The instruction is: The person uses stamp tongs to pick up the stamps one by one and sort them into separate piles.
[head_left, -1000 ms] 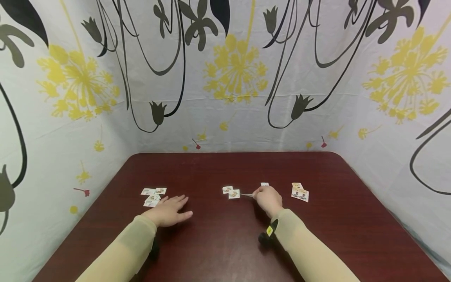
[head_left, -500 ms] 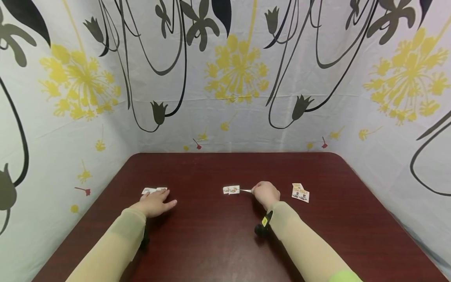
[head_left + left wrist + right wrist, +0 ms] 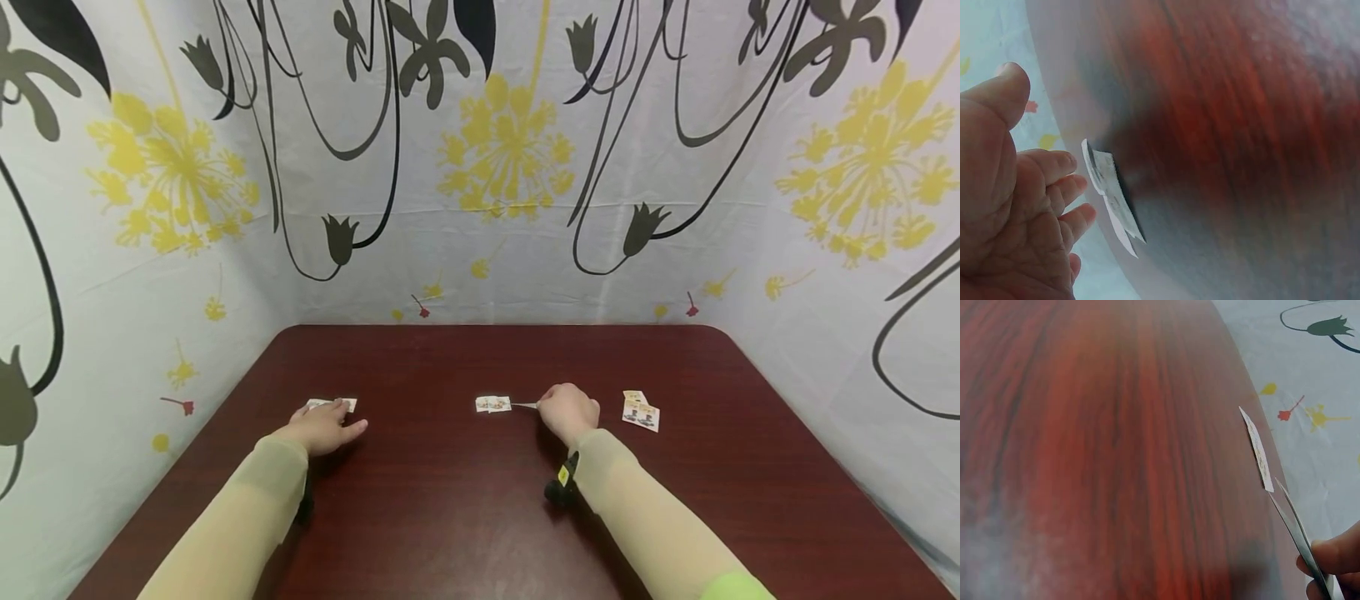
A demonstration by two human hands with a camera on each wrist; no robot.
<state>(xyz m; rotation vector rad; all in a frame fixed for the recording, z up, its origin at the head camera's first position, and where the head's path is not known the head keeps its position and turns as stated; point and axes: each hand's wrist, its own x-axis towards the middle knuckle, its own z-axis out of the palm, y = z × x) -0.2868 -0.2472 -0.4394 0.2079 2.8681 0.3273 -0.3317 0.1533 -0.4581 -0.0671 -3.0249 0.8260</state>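
Observation:
My right hand [image 3: 568,412] pinches a pair of metal tweezers [image 3: 1300,540]. In the right wrist view the tweezer tips stand slightly apart beside the near end of the small white printed paper pieces [image 3: 1257,453]. Two of these pieces appear to overlap side by side mid-table in the head view; whether the tips touch them I cannot tell. On the left, my left hand [image 3: 318,429] reaches over another group of small white paper pieces [image 3: 1113,194] with its fingers extended. It covers part of that group in the head view, and contact is unclear.
Several yellow and white printed paper pieces [image 3: 641,414] lie right of my right hand. The dark red-brown table [image 3: 435,500] has rounded far corners. A patterned cloth [image 3: 510,275] hangs behind it and along both sides.
My left hand has moved left and forward over the left paper pieces. One middle piece has shifted from a diagonal offset to level with its neighbour. The right hand moved slightly.

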